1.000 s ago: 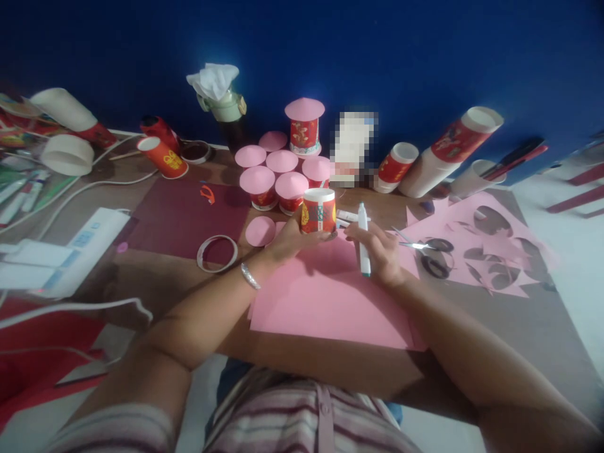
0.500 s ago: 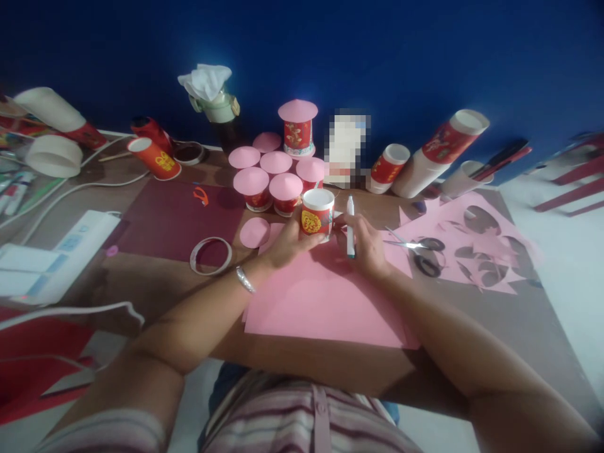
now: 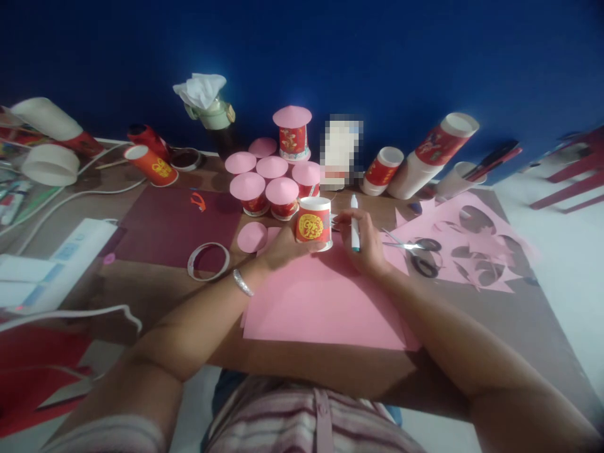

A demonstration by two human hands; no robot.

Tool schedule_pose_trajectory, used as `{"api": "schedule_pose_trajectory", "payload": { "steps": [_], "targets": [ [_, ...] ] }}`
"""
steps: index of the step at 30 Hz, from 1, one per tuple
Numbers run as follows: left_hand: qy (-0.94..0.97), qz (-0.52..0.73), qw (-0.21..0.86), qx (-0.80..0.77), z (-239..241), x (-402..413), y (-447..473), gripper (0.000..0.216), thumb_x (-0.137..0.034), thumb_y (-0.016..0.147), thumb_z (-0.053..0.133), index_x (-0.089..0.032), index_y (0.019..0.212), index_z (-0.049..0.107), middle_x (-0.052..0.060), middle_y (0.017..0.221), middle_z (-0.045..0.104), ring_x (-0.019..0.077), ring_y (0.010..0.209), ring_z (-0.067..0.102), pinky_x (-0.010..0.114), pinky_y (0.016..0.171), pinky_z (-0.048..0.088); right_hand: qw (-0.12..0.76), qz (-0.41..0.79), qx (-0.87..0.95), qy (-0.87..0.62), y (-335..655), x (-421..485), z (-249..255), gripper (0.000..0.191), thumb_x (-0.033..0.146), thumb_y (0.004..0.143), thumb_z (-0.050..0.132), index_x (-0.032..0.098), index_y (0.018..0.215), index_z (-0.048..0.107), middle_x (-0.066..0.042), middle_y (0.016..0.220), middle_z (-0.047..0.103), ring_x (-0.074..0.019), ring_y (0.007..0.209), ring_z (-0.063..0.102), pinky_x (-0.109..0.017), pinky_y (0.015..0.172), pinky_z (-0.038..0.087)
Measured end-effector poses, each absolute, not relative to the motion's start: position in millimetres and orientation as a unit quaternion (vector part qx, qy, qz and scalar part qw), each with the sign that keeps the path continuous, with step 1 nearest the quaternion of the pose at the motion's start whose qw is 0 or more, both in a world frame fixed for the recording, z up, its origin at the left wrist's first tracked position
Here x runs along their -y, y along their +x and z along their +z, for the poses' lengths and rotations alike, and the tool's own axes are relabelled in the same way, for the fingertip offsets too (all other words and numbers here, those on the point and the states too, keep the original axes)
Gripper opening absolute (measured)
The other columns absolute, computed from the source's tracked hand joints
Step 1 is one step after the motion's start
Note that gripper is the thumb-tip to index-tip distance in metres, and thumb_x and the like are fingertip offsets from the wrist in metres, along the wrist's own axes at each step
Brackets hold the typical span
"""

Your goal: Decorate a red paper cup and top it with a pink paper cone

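Note:
My left hand point(image 3: 285, 248) grips a red paper cup point(image 3: 312, 225) from its left side and below. The cup has a white rim and a round yellow emblem facing me. It is close above a pink paper sheet point(image 3: 325, 302). In my right hand point(image 3: 370, 248), a white marker pen point(image 3: 355, 217) stands nearly upright, its green end pointing down. The right fingertips are close to the cup's right side; whether they touch it I cannot tell. Just behind the cup stand several red cups with pink cone tops point(image 3: 282, 192). A loose pink disc point(image 3: 251, 237) lies left of the cup.
Scissors point(image 3: 422, 248) lie on cut pink scraps point(image 3: 486, 239) at right. A tape roll point(image 3: 208, 262) is at left, near orange-handled snips point(image 3: 198, 201). Stacked cups point(image 3: 434, 157), a pixelated upright object point(image 3: 340, 151) and a tissue-topped jar point(image 3: 210, 113) line the blue wall. A power strip point(image 3: 70, 264) lies far left.
The cup has turned and tilted slightly in my left hand, so its yellow emblem shows more fully and its opening less. The marker stays in my right hand. The view has shifted slightly.

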State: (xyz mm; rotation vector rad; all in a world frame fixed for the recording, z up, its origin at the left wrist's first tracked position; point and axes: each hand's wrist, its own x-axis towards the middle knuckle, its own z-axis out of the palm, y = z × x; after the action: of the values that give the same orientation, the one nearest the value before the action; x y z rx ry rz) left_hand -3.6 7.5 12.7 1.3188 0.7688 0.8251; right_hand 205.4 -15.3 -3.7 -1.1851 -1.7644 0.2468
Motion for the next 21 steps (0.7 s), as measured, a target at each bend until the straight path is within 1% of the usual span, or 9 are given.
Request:
{"api": "schedule_pose_trajectory", "payload": {
  "steps": [2, 6, 9, 11, 16, 18, 21],
  "targets": [
    [0.576, 0.370, 0.636, -0.356, 13.9, -6.3, -0.5, 0.061, -0.039, 0.074, 0.087, -0.020, 0.126, 0.061, 0.013, 0.119, 0.072, 0.0294, 0.107, 0.071, 0.043, 0.089, 0.060, 0.486, 0.126, 0.716, -0.484, 206.0, 16.8, -4.4, 0.022, 0.017, 0.097, 0.054, 0.022, 0.118, 0.052, -0.008, 0.103, 0.074, -0.0189, 0.086, 0.075, -0.036, 0.077, 0.061],
    [0.589, 0.415, 0.584, -0.373, 15.7, -3.6, 7.6, 0.059, -0.040, 0.072, 0.088, -0.021, 0.122, 0.062, 0.012, 0.122, 0.071, 0.0286, 0.115, 0.068, 0.045, 0.099, 0.056, 0.504, 0.203, 0.722, -0.429, 206.8, 18.1, -11.0, 0.032, 0.023, 0.093, 0.062, 0.023, 0.121, 0.046, -0.010, 0.107, 0.074, -0.0198, 0.085, 0.075, -0.035, 0.072, 0.063],
    [0.599, 0.436, 0.540, -0.399, 15.4, -2.0, 10.2, 0.061, -0.041, 0.069, 0.090, -0.020, 0.118, 0.061, 0.012, 0.120, 0.071, 0.0294, 0.113, 0.068, 0.044, 0.098, 0.056, 0.485, 0.224, 0.744, -0.401, 207.3, 17.9, -15.9, 0.037, 0.025, 0.091, 0.063, 0.022, 0.123, 0.046, -0.013, 0.111, 0.072, -0.0210, 0.085, 0.075, -0.037, 0.072, 0.063],
    [0.606, 0.439, 0.533, -0.395, 14.5, -1.5, 10.0, 0.063, -0.041, 0.069, 0.090, -0.021, 0.120, 0.058, 0.013, 0.123, 0.069, 0.0304, 0.116, 0.067, 0.043, 0.098, 0.056, 0.473, 0.214, 0.756, -0.398, 207.7, 17.8, -16.9, 0.038, 0.024, 0.091, 0.062, 0.022, 0.125, 0.045, -0.013, 0.111, 0.072, -0.0211, 0.084, 0.075, -0.036, 0.072, 0.064],
    [0.618, 0.425, 0.576, -0.324, 11.6, -1.2, 7.6, 0.057, -0.039, 0.082, 0.079, -0.023, 0.129, 0.051, 0.012, 0.134, 0.064, 0.0293, 0.127, 0.062, 0.043, 0.106, 0.053, 0.453, 0.146, 0.769, -0.428, 208.5, 18.0, -11.2, 0.029, 0.019, 0.094, 0.056, 0.019, 0.121, 0.048, -0.012, 0.103, 0.073, -0.0198, 0.081, 0.074, -0.031, 0.068, 0.061],
    [0.625, 0.422, 0.576, -0.317, 10.6, -1.1, 7.0, 0.055, -0.038, 0.083, 0.077, -0.023, 0.129, 0.052, 0.012, 0.134, 0.064, 0.0292, 0.126, 0.062, 0.043, 0.107, 0.053, 0.455, 0.132, 0.763, -0.440, 208.5, 18.0, -8.5, 0.027, 0.017, 0.094, 0.056, 0.020, 0.119, 0.048, -0.011, 0.100, 0.073, -0.0198, 0.080, 0.073, -0.032, 0.068, 0.059],
    [0.638, 0.410, 0.558, -0.337, 9.6, -1.4, 6.1, 0.054, -0.039, 0.080, 0.081, -0.022, 0.125, 0.056, 0.012, 0.126, 0.067, 0.0298, 0.120, 0.065, 0.043, 0.101, 0.055, 0.457, 0.117, 0.756, -0.454, 208.1, 17.3, -6.7, 0.024, 0.018, 0.094, 0.056, 0.021, 0.116, 0.048, -0.008, 0.096, 0.072, -0.0192, 0.078, 0.072, -0.031, 0.065, 0.057]
  ]
}}
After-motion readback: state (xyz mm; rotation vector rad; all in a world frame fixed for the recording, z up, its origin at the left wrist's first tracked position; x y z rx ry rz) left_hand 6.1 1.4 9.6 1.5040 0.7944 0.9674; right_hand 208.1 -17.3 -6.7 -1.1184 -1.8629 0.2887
